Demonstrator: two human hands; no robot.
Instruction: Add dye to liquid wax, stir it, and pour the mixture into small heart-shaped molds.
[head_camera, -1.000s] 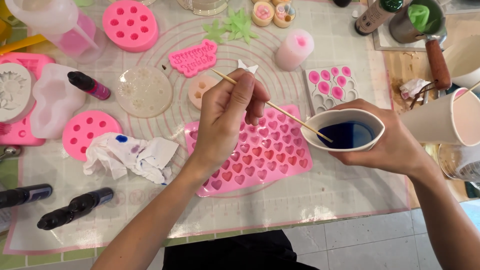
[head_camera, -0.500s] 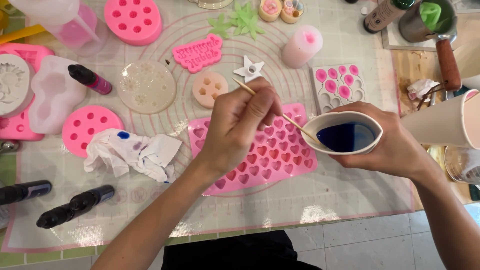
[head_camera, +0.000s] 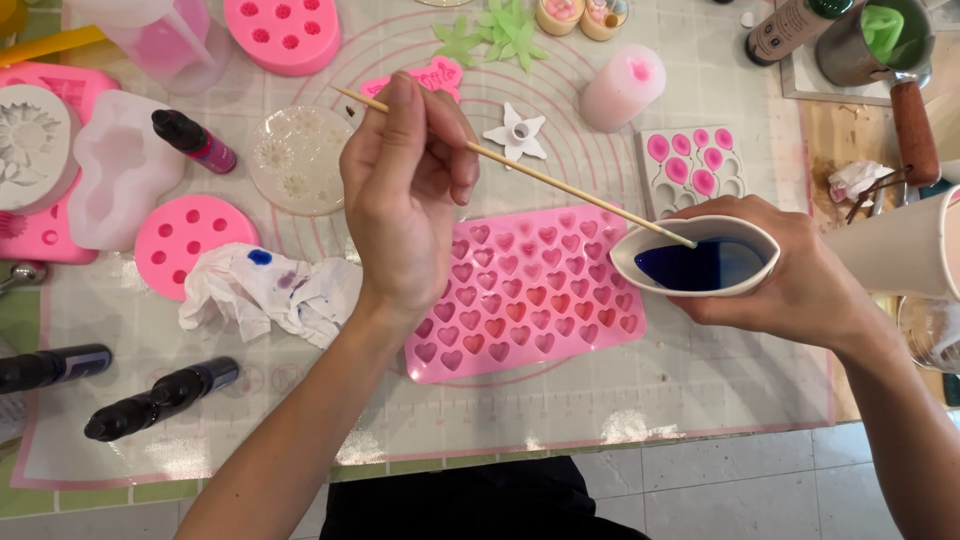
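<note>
The left hand (head_camera: 405, 190) is pinching a stick (head_camera: 520, 170), its tip dipping into blue liquid. The right hand (head_camera: 800, 275) is gripping the squeezed cup (head_camera: 695, 258), tilted beside the heart mould (head_camera: 525, 295) on the table (head_camera: 700, 385).

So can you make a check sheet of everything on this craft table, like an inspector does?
Surface: clear mat with printed circles and a grid, over a pale table.
Job's things: squeezed white cup of blue liquid; thin wooden stick, tip at the liquid; pink heart mould below.
Clutter: stained tissue, round pink mould, dark dropper bottles, white flower shape, pink candle, balloon mould.
Grippers: left hand pinches the stick; right hand grips the cup.
Cables: nothing seen.
Surroundings: tiled floor at the near edge.
</note>
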